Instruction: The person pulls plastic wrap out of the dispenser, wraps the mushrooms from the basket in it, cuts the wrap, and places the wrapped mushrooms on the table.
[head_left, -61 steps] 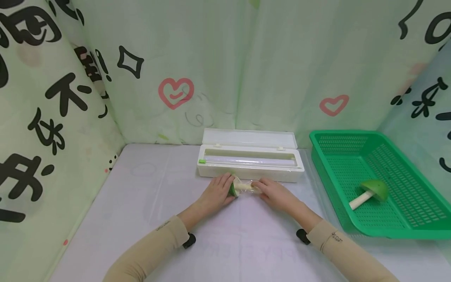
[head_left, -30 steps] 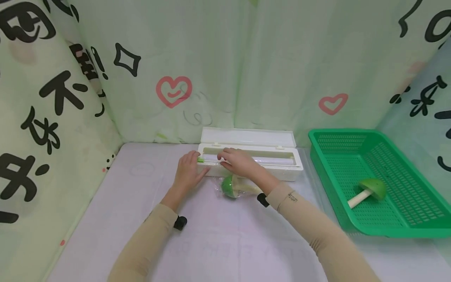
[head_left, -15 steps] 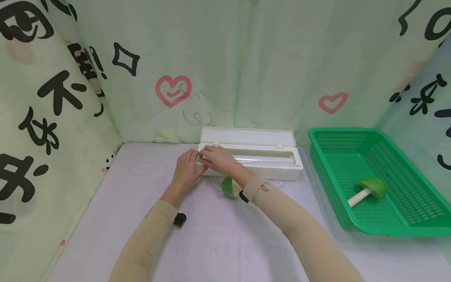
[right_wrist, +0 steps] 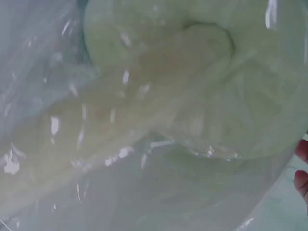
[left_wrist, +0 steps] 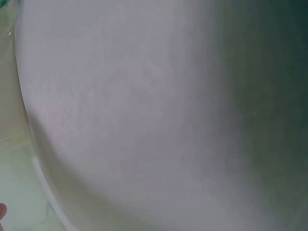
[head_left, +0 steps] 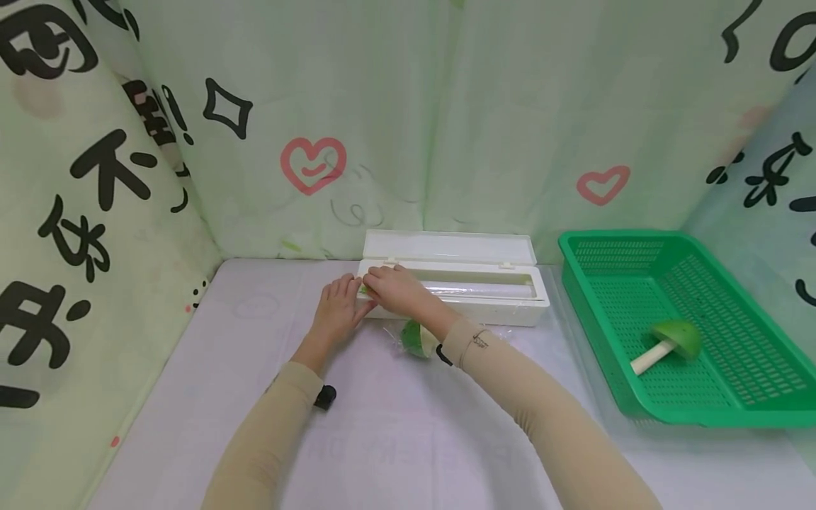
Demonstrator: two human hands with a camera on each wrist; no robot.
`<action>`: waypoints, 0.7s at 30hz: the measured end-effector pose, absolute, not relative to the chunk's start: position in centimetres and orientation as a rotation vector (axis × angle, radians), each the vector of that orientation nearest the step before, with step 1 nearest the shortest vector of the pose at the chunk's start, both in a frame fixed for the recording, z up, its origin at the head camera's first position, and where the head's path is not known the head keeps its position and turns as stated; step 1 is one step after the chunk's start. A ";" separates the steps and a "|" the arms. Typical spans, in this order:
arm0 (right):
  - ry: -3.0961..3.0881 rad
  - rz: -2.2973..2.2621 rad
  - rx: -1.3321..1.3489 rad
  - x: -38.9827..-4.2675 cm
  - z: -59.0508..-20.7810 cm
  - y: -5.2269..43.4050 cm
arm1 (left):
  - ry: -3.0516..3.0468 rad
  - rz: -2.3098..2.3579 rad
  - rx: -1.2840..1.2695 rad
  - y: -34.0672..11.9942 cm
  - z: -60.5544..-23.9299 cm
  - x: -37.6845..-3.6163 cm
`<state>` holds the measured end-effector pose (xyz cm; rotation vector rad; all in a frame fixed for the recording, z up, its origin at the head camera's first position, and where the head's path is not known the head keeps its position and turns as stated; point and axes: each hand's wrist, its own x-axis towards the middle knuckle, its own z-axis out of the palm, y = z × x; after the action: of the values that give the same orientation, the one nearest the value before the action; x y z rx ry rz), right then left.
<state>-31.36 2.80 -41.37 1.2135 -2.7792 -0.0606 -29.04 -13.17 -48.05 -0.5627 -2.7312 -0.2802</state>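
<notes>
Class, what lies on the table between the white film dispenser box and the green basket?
In the head view, nothing lies between the box and the basket: only bare table.

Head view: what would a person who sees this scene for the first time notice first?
Probably both hands, the left hand and the right hand, meeting at the left end of the open white wrap dispenser at the back of the table. Just in front lies a green toy mushroom wrapped in clear film. On the right, a bright green basket holds another mushroom.
</notes>
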 end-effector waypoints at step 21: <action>-2.788 -0.348 1.144 -28.9 -39.6 18.3 | -2.866 -0.135 -0.579 -12.9 -46.8 -29.0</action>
<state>-28.91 18.27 -39.59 1.1436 -2.7884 -0.3483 -29.03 -12.89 -46.79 -0.5785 -2.8657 -0.1350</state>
